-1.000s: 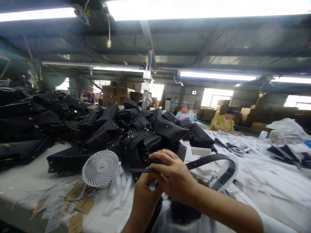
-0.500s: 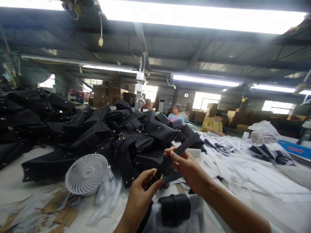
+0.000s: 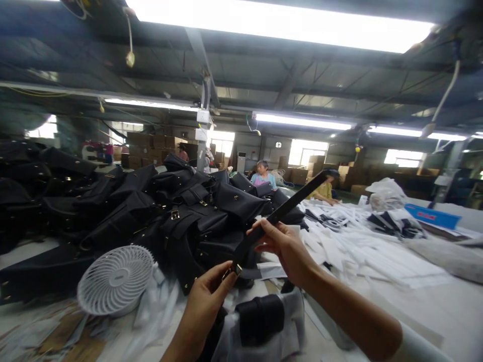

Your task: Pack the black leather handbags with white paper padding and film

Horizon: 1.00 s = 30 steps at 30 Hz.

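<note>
A long black strap (image 3: 293,202) slants up and to the right between my hands. My left hand (image 3: 206,296) pinches it at its lower end, where a gold-coloured buckle (image 3: 236,270) shows by the fingertips. Higher up, my right hand (image 3: 281,246) grips the strap between thumb and fingers, and its free end sticks out beyond them. Below my hands lies a black rolled-looking piece (image 3: 260,322) partly wrapped in whitish translucent material (image 3: 294,314). Another dark strap section runs behind the buckle toward my right wrist.
Black bags (image 3: 204,211) with gold fittings are heaped ahead and left. A white round fan (image 3: 116,279) stands at left front, beside scraps. White strips (image 3: 362,251) cover the table at right, near a blue box (image 3: 432,216). Two people sit across the table.
The strap's free end now reaches further up and right past my right hand. My left hand and the buckle appear slightly lower and further left. The whole view has shifted rightward.
</note>
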Each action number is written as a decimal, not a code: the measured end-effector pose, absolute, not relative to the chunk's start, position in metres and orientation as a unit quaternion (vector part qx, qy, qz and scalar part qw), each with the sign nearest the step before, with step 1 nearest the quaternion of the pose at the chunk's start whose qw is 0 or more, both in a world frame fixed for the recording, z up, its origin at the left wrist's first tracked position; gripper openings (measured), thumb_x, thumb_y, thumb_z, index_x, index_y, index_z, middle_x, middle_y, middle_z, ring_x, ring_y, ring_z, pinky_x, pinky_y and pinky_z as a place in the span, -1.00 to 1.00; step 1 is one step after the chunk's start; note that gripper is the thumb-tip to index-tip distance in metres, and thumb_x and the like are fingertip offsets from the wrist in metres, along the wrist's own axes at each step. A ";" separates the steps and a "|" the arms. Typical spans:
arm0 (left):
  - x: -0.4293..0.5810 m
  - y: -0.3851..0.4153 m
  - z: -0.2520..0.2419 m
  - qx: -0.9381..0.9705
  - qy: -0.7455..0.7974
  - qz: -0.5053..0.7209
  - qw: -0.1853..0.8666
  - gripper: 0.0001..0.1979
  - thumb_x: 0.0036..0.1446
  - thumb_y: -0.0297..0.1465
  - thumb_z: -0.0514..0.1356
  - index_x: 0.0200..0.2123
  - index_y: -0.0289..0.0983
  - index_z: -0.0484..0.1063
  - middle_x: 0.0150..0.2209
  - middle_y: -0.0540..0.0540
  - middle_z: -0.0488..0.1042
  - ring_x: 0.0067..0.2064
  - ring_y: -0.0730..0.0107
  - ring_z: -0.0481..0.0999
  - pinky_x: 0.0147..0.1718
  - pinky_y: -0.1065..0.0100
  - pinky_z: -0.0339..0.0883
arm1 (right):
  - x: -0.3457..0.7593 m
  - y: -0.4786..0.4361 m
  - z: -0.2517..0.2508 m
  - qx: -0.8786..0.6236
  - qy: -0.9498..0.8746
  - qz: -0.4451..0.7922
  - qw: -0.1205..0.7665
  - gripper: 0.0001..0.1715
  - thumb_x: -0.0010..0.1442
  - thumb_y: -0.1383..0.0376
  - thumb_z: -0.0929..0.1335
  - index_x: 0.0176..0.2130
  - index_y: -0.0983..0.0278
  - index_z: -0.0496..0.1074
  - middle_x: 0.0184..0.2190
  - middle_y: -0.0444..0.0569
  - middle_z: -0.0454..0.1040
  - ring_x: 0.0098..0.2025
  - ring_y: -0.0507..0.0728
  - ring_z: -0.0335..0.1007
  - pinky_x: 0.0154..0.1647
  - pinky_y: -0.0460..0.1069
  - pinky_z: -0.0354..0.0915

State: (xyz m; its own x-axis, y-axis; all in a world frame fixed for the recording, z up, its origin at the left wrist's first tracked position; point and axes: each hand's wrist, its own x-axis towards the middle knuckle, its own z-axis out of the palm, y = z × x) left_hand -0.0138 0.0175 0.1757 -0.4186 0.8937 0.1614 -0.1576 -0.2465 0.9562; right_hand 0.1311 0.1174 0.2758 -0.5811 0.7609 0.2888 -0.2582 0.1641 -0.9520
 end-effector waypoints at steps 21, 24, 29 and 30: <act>-0.013 0.022 0.170 0.426 0.470 0.670 0.385 -0.63 -0.03 -0.12 0.37 -0.24 -0.27 0.55 -0.22 -0.14 0.63 -0.13 0.16 0.57 -0.11 0.27 0.35 | 0.148 0.134 0.238 -0.239 -0.534 0.716 0.381 -0.68 0.14 0.16 0.48 -0.17 0.27 0.45 -0.19 0.04 0.63 -0.25 0.12 0.61 -0.25 -0.04 0.49; -0.013 0.022 0.172 0.427 0.469 0.663 0.397 -0.62 -0.01 -0.11 0.35 -0.23 -0.27 0.55 -0.21 -0.15 0.62 -0.11 0.14 0.56 -0.08 0.25 0.33 | 0.149 0.135 0.237 -0.248 -0.518 0.721 0.387 -0.73 0.14 0.20 0.48 -0.19 0.28 0.47 -0.18 0.05 0.63 -0.24 0.12 0.61 -0.25 -0.04 0.50; -0.013 0.018 0.175 0.422 0.459 0.663 0.415 -0.62 0.02 -0.12 0.35 -0.21 -0.28 0.54 -0.20 -0.15 0.61 -0.10 0.18 0.54 -0.08 0.30 0.30 | 0.149 0.137 0.233 -0.263 -0.476 0.745 0.387 -0.84 0.15 0.27 0.47 -0.25 0.29 0.49 -0.19 0.02 0.63 -0.25 0.07 0.60 -0.26 -0.09 0.49; -0.013 0.018 0.176 0.421 0.454 0.662 0.421 -0.62 0.02 -0.12 0.35 -0.21 -0.28 0.54 -0.19 -0.15 0.61 -0.09 0.19 0.53 -0.08 0.31 0.29 | 0.148 0.138 0.232 -0.264 -0.469 0.750 0.386 -0.85 0.16 0.28 0.46 -0.25 0.28 0.49 -0.19 0.01 0.63 -0.25 0.06 0.59 -0.26 -0.10 0.48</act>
State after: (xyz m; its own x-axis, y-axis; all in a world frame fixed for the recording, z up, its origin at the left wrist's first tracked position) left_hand -0.0126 0.0175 0.1755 -0.2908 0.9407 0.1749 -0.1753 -0.2321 0.9568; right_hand 0.1485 0.1383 0.2320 -0.5632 0.8256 -0.0340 -0.3311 -0.2632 -0.9062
